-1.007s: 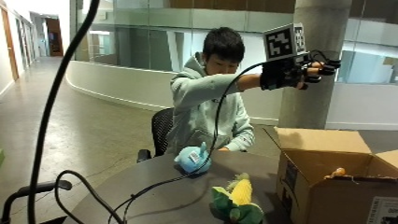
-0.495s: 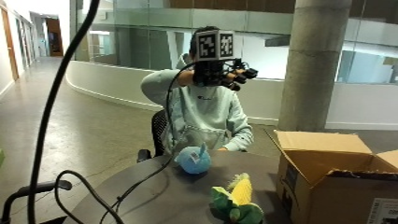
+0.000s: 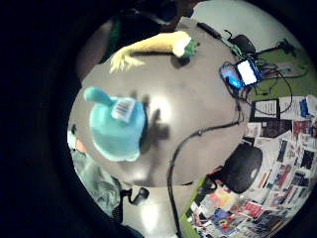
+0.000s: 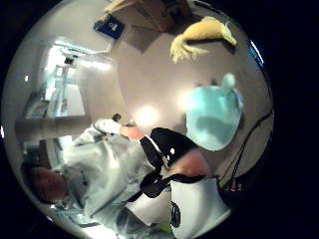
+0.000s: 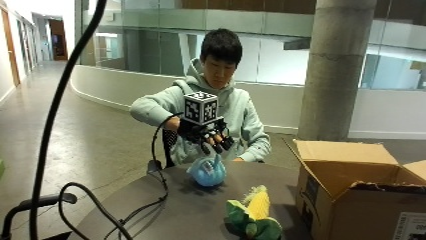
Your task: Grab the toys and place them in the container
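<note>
Outside view: a person sits at the far edge of a dark round table (image 5: 193, 210), the gloved right hand (image 5: 206, 136) held in the air just above a blue plush toy (image 5: 207, 171). The fingers (image 5: 217, 145) point down toward the toy, spread and relaxed, holding nothing; a gap shows between the fingertips and the toy's top. The blue toy sits on the table near its far edge, directly in front of the person. A second toy, a plush corn cob (image 5: 253, 216) with yellow kernels and green leaves, lies nearer the table's near edge, well apart from the blue one. A brown cardboard box (image 5: 356, 197) with its flaps standing open rests at the table's right edge, beside the corn toy. A black cable (image 5: 143, 207) runs across the table's left part.

In the little finger side palm view the blue toy (image 3: 116, 129) lies on the grey table (image 3: 198, 109) with a white tag on it, and the corn toy (image 3: 153, 47) lies farther off near the table's edge. The cable (image 3: 198, 136) curves over the tabletop.

In the thumb side palm view the blue toy (image 4: 214, 117) appears close beneath the palm, the corn toy (image 4: 199, 32) beyond it, and the box (image 4: 154, 12) at the table's edge past the corn.
</note>
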`<move>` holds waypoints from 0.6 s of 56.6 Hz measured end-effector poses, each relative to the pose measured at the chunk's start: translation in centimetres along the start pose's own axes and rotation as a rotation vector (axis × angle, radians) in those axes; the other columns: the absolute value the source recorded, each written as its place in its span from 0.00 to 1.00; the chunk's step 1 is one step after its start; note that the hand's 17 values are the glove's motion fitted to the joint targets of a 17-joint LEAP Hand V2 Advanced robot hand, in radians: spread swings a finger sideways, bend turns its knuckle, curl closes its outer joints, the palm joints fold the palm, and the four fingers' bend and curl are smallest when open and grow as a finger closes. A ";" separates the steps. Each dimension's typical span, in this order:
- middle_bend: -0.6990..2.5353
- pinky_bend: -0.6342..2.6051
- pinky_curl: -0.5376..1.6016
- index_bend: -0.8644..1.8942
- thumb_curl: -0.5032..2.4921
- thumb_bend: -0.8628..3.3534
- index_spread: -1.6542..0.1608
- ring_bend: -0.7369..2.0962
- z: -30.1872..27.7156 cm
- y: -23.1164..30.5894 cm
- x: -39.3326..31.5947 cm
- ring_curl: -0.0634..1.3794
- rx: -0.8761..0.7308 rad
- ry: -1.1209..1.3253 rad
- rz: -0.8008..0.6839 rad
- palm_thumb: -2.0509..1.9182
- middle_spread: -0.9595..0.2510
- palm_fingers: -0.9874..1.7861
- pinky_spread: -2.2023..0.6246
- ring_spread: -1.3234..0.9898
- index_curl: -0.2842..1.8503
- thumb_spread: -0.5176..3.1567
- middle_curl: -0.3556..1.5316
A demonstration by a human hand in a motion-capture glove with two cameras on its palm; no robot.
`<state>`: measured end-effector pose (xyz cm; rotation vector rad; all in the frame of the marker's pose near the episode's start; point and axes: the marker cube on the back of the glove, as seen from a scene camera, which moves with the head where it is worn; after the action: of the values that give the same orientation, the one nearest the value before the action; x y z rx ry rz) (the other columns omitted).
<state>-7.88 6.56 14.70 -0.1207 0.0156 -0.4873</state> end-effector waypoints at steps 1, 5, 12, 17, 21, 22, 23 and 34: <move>0.26 0.40 0.42 0.36 0.27 0.20 0.76 0.33 0.3 0.0 -0.1 0.23 0.006 0.005 0.000 0.52 0.78 0.31 0.79 0.54 0.23 0.44 0.32; 0.28 0.40 0.42 0.37 0.27 0.20 0.76 0.36 0.9 -0.3 0.0 0.25 0.058 0.002 0.005 0.53 0.77 0.38 0.79 0.53 0.23 0.44 0.33; 0.38 0.40 0.40 0.43 0.28 0.23 0.76 0.53 0.2 -1.2 0.3 0.29 0.196 -0.111 0.020 0.58 0.69 0.81 0.70 0.45 0.25 0.48 0.38; 0.47 0.45 0.45 0.52 0.29 0.25 0.75 0.63 -1.3 -1.4 0.0 0.41 0.349 -0.155 0.047 0.61 0.63 0.84 0.66 0.41 0.32 0.50 0.46; 0.54 0.49 0.48 0.63 0.30 0.26 0.75 0.70 -2.7 -1.5 -0.1 0.49 0.404 -0.153 0.056 0.63 0.60 0.87 0.63 0.38 0.38 0.53 0.52; 0.56 0.50 0.49 0.65 0.30 0.27 0.75 0.71 -2.9 -1.5 -0.2 0.50 0.410 -0.151 0.056 0.64 0.59 0.86 0.62 0.38 0.39 0.54 0.53; 0.57 0.51 0.50 0.67 0.30 0.27 0.75 0.72 -3.2 -1.6 -0.2 0.52 0.415 -0.149 0.055 0.64 0.59 0.84 0.62 0.37 0.40 0.54 0.54; 0.68 0.58 0.59 0.80 0.32 0.29 0.78 0.81 -5.1 -1.7 -0.9 0.63 0.414 -0.130 0.029 0.66 0.57 0.75 0.55 0.35 0.51 0.57 0.64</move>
<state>-9.66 4.87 9.82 0.2535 -0.2094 -0.4439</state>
